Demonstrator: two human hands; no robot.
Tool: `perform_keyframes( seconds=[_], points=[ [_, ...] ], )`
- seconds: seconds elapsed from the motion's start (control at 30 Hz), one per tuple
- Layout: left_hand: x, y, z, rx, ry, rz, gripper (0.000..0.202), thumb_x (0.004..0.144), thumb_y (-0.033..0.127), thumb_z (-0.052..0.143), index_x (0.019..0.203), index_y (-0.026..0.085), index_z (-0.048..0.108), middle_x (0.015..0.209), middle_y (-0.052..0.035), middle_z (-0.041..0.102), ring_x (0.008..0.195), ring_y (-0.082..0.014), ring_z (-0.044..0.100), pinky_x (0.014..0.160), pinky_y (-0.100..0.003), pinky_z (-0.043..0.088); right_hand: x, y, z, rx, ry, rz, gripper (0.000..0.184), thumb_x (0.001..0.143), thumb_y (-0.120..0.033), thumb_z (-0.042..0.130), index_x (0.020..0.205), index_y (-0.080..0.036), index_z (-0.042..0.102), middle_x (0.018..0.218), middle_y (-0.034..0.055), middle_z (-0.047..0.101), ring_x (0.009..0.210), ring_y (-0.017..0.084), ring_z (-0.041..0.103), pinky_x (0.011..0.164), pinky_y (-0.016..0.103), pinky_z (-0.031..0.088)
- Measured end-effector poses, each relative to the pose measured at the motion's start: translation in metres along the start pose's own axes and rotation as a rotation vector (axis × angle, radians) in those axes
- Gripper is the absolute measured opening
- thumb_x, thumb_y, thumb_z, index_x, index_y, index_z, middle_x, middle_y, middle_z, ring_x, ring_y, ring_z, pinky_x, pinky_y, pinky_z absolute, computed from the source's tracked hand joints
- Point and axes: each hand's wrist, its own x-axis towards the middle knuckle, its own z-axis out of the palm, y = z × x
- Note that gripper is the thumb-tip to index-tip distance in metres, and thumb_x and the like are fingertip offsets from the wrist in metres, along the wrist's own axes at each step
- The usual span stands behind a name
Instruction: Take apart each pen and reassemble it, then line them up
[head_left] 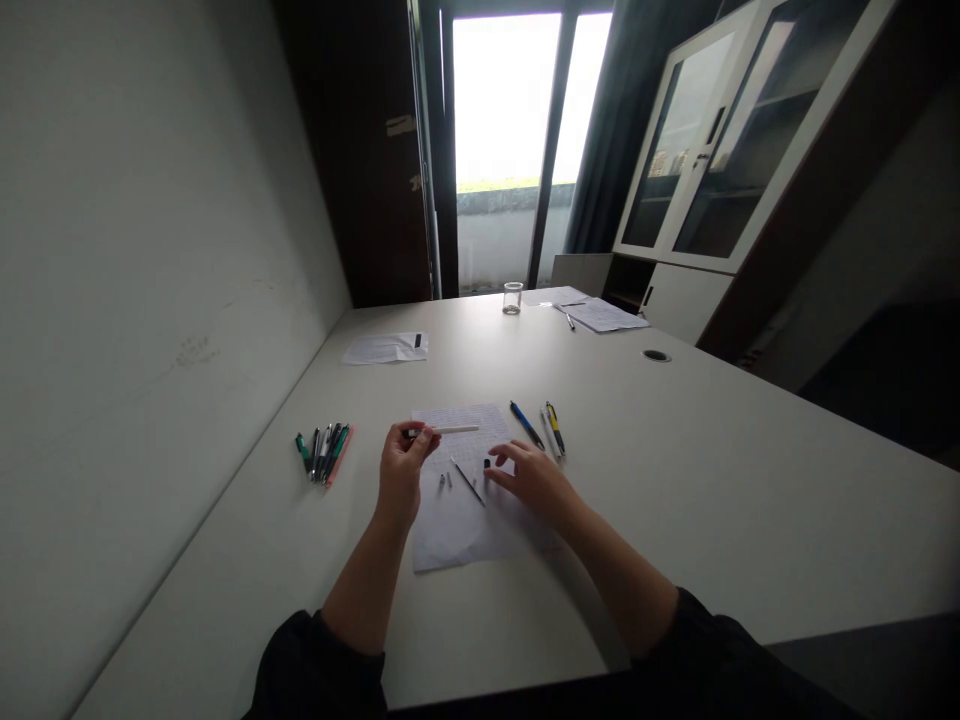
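A white pen barrel (456,429) with a dark end is pinched in my left hand (406,462), held level above a sheet of lined paper (450,545). My right hand (536,480) is low over the paper's right side, thumb and forefinger apart around a small black pen part (487,463); whether they touch it I cannot tell. Between my hands a thin pen refill (469,483) lies slantwise on the sheet. Left of it are two small pen pieces (442,482), too tiny to make out fully.
Several pens (324,455) lie bunched at left. Beyond my right hand are a blue pen (527,425), a white pen (551,433) and a yellow-and-black pen (555,428). Farther back stand a glass jar (512,298) and paper stacks (604,315). A wall (187,330) borders the left.
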Motion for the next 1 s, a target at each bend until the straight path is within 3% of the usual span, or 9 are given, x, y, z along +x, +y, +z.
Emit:
perform_keyframes(
  seconds=[0.17,0.3,0.5,0.8,1.0],
  points=[
    [-0.001,-0.001,-0.001,0.041,-0.038,0.005,0.030,0.076,0.036,0.075,0.092,0.017,0.060,0.085,-0.0006,0.065,0.081,-0.0131,0.068,0.089,-0.036,0.053,0.002,-0.005,-0.003,0.067,0.149,-0.003,0.032,0.084,-0.040,0.068,0.112,-0.023,0.065,0.094,0.0047,0.068,0.061,0.014,0.058,0.067,0.029,0.050],
    [-0.006,0.001,0.003,0.102,-0.133,0.008,0.028,0.076,0.035,0.075,0.092,0.016,0.062,0.085,-0.0022,0.068,0.079,-0.0149,0.069,0.083,-0.034,0.054,0.001,-0.015,-0.008,0.224,0.246,-0.020,0.037,0.088,-0.040,0.063,0.122,-0.024,0.061,0.092,0.0038,0.068,0.059,0.013,0.054,0.064,0.027,0.050],
    [-0.012,0.002,0.007,0.156,-0.286,-0.029,0.024,0.078,0.034,0.074,0.092,0.016,0.065,0.082,-0.0042,0.070,0.077,-0.0164,0.068,0.078,-0.033,0.055,-0.003,-0.026,-0.012,0.338,0.285,-0.013,0.022,0.089,-0.039,0.061,0.099,-0.022,0.072,0.085,0.0036,0.068,0.065,0.014,0.055,0.065,0.026,0.048],
    [-0.009,0.004,0.004,0.265,-0.261,-0.033,0.025,0.078,0.036,0.073,0.092,0.015,0.070,0.080,-0.0049,0.071,0.076,-0.0180,0.069,0.078,-0.035,0.056,-0.001,-0.025,-0.017,0.716,0.272,0.125,0.027,0.087,-0.041,0.062,0.100,-0.018,0.067,0.083,0.0059,0.073,0.064,0.014,0.057,0.056,0.026,0.046],
    [0.001,0.004,-0.010,0.274,-0.125,0.023,0.028,0.076,0.040,0.073,0.088,0.014,0.068,0.083,-0.0059,0.072,0.075,-0.0166,0.068,0.076,-0.033,0.056,-0.007,-0.008,-0.034,0.710,0.370,0.139,0.027,0.091,-0.041,0.058,0.101,-0.017,0.067,0.085,0.0078,0.072,0.063,0.014,0.058,0.050,0.024,0.043]
  ],
)
